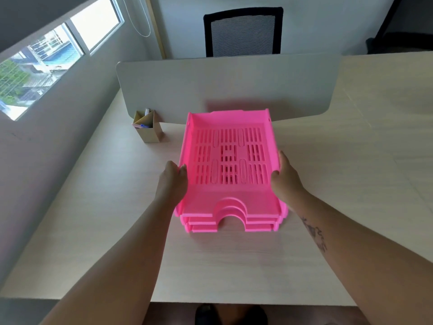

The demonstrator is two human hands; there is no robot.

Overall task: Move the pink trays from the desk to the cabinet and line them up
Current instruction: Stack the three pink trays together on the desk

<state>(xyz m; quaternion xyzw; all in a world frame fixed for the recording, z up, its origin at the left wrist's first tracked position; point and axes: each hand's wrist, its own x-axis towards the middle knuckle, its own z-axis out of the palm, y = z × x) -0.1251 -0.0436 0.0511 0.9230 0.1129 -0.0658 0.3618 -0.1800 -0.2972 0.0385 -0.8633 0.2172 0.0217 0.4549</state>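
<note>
Pink trays (230, 160), three nested, mid-table (351, 160), in front of grey divider (225, 85). Left hand (172, 181) clamped on stack's left wall; right hand (284, 179) clamped on right wall. Cardboard pen holder (148, 129) to the left; chair (242, 31) beyond.

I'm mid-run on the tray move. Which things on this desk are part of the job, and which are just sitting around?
Part of the job:
- stack of pink trays on the desk
- left hand and right hand, one on each side of the stack

Just lying about:
- cardboard pen holder
- divider panel
- black chair behind it

The cabinet is not in view.
</note>
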